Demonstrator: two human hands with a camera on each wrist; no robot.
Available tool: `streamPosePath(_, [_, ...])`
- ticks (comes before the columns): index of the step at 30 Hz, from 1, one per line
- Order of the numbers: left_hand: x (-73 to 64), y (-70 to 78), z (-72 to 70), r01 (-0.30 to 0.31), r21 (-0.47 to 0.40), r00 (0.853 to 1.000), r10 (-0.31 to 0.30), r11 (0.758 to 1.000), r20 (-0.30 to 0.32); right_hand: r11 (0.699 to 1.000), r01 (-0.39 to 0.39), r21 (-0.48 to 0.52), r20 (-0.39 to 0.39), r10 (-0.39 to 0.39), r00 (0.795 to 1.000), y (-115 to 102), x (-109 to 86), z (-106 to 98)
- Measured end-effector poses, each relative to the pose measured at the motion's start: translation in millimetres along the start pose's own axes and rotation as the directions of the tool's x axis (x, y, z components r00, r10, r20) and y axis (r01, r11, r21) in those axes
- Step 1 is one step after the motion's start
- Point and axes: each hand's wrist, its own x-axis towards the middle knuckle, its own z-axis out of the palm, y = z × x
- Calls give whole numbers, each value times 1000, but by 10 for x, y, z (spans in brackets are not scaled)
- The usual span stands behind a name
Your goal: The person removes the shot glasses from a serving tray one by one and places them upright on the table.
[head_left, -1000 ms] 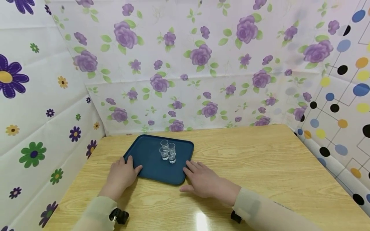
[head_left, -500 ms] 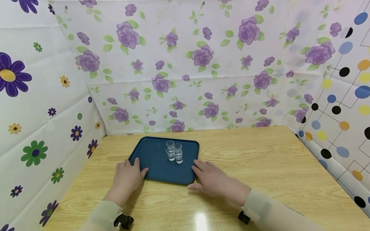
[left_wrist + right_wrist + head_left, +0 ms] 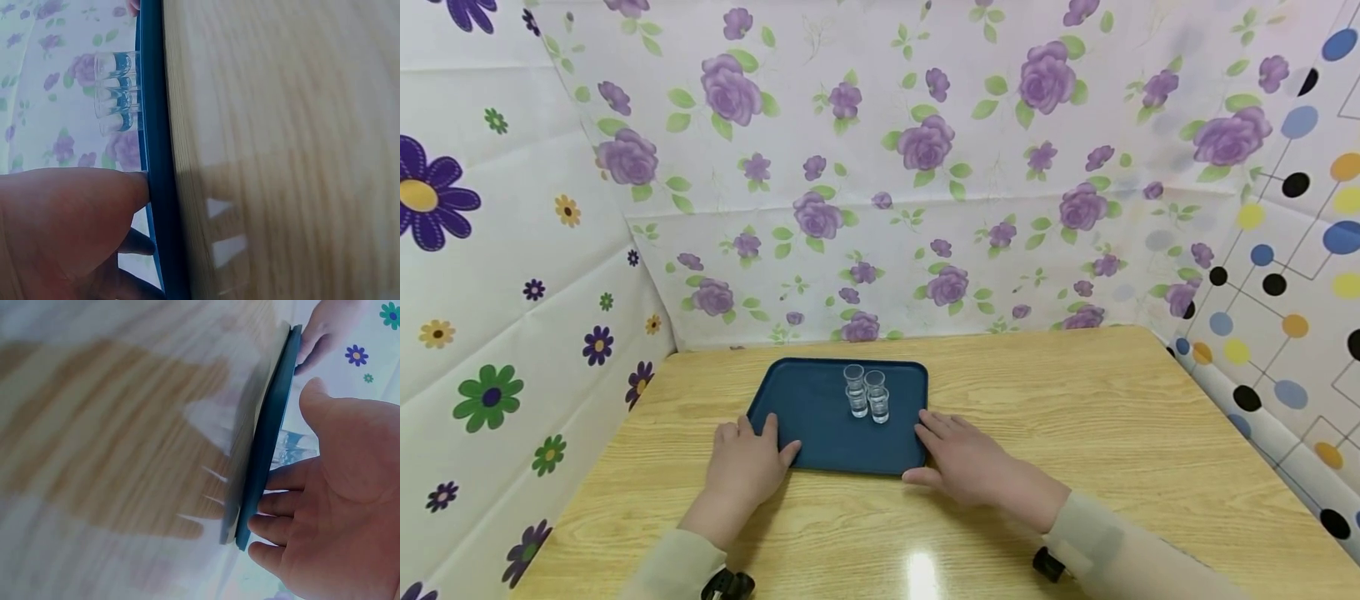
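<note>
A dark blue tray point(image 3: 816, 442) lies on the wooden table, its long side facing me. Several small clear shot glasses point(image 3: 877, 404) stand upright in a tight cluster right of the tray's middle. At the near left corner, my left hand point(image 3: 747, 462) rests with its thumb on the front rim and fingers on the left side. My right hand point(image 3: 966, 458) touches the right side with nearly straight fingertips, its thumb held apart near the front corner. The right wrist view shows those fingers point(image 3: 275, 528) against the tray's edge. In the left wrist view the rim hides the bottoms of the glasses point(image 3: 117, 94).
The light wooden table point(image 3: 1060, 400) extends to the right of the tray and in front of it. A floral cloth point(image 3: 880, 167) hangs behind the table, with patterned cloths at the left and right sides. A dark wrist camera point(image 3: 727, 585) sits under the left sleeve.
The tray has slid rightwards with the glasses on it and turned slightly straighter to me. Both hands have moved right along with it, staying at its sides.
</note>
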Motion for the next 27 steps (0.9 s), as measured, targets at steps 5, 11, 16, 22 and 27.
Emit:
streamPosePath(5, [-27, 80, -10, -10, 1, 1000, 10, 1000, 16, 1000, -13, 12, -1, 13, 1000, 86, -48, -7])
streamPosePath(11, [-51, 172, -37, -33, 18, 999, 33, 999, 18, 1000, -16, 16, -27, 17, 999, 180, -96, -15])
streamPosePath(16, [-77, 233, -49, -49, 26, 999, 48, 998, 7, 999, -20, 34, -28, 21, 999, 246, -134, -31])
streamPosePath(22, [-120, 305, -87, -76, 34, 997, 76, 997, -7, 999, -32, 33, -31, 33, 999, 343, -163, -17])
streamPosePath(27, [-152, 378, -119, -79, 27, 997, 79, 997, 15, 998, -45, 53, -35, 46, 998, 406, -203, -33])
